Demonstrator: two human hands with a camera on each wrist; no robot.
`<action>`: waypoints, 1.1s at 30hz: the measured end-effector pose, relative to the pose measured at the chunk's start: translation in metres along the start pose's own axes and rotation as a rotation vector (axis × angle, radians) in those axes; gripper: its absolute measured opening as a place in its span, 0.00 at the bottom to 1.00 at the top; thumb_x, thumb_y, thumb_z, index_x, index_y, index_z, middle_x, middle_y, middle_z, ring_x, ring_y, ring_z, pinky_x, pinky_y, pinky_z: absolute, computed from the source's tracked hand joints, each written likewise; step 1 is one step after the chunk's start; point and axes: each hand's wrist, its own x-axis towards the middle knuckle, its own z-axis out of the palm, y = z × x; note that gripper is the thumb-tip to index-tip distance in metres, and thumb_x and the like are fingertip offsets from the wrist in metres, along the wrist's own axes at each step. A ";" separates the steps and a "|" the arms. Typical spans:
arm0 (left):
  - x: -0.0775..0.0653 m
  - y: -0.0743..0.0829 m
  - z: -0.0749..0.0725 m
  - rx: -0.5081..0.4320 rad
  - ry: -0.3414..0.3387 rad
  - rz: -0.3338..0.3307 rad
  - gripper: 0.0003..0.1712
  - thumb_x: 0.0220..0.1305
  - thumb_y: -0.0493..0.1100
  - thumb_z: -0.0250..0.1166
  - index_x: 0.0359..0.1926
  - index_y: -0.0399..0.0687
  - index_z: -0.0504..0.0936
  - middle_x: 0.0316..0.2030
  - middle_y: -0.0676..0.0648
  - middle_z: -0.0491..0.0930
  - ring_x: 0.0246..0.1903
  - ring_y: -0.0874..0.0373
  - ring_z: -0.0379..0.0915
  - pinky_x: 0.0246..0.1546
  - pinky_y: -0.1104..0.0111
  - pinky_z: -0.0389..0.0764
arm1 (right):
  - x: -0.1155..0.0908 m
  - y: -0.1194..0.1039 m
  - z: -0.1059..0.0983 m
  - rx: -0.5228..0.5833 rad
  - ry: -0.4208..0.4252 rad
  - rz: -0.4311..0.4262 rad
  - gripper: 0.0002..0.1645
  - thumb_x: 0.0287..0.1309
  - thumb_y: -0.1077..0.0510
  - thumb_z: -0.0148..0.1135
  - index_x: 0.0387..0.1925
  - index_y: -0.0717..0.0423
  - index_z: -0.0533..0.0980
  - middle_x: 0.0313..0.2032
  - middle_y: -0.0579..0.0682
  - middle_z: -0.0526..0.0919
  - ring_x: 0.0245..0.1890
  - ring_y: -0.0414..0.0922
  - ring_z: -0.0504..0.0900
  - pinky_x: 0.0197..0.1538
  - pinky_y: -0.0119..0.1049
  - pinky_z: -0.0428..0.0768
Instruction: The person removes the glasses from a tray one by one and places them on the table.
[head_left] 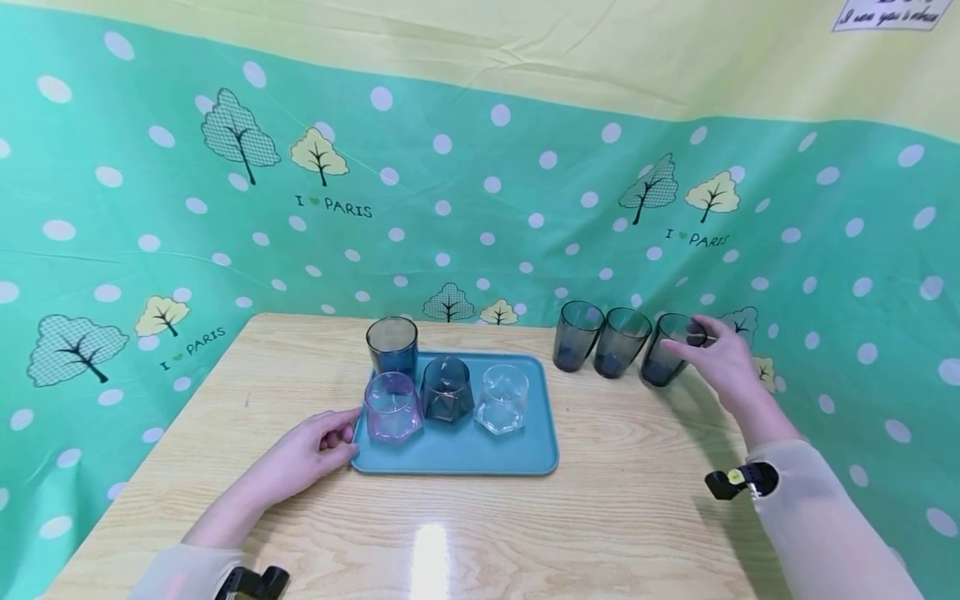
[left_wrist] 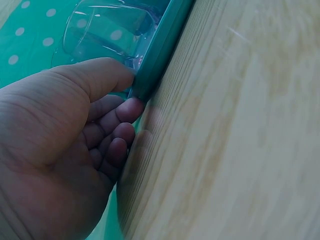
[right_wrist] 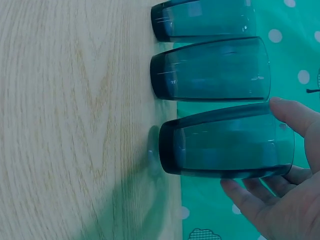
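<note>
My right hand (head_left: pixel 722 360) grips the rightmost of three dark tinted glasses near its rim, thumb on one side and fingers on the other. That upright glass (right_wrist: pixel 225 142) fills the middle of the right wrist view; I cannot tell whether its base touches the table. Beside it stand a second dark glass (head_left: pixel 621 343) and a third (head_left: pixel 577 337). My left hand (head_left: pixel 315 450) pinches the left rim of a blue tray (head_left: pixel 480 460), thumb on top. On the tray are a tall blue-grey glass (head_left: pixel 393 348), a pink glass (head_left: pixel 393 408), a dark faceted glass (head_left: pixel 447 392) and a clear glass (head_left: pixel 502 400).
The light wooden table (head_left: pixel 570 533) carries everything. Behind it and at both sides hangs a green polka-dot cloth (head_left: pixel 465 200) with tree prints, close to the dark glasses at the table's back right.
</note>
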 end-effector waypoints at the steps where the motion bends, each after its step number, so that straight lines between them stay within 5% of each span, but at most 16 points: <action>1: 0.000 0.000 0.000 -0.001 0.000 0.000 0.35 0.72 0.38 0.75 0.74 0.28 0.76 0.40 0.54 0.78 0.40 0.61 0.72 0.40 0.70 0.77 | 0.001 0.001 0.000 0.001 0.001 0.003 0.66 0.69 0.36 0.76 0.89 0.60 0.50 0.77 0.67 0.67 0.75 0.65 0.67 0.75 0.65 0.68; 33: -0.001 0.002 -0.001 0.019 0.002 0.000 0.35 0.72 0.37 0.74 0.74 0.28 0.76 0.40 0.54 0.77 0.40 0.61 0.72 0.41 0.69 0.78 | 0.010 0.012 0.006 0.035 -0.027 0.011 0.68 0.69 0.33 0.74 0.90 0.57 0.46 0.81 0.65 0.63 0.77 0.65 0.65 0.76 0.65 0.66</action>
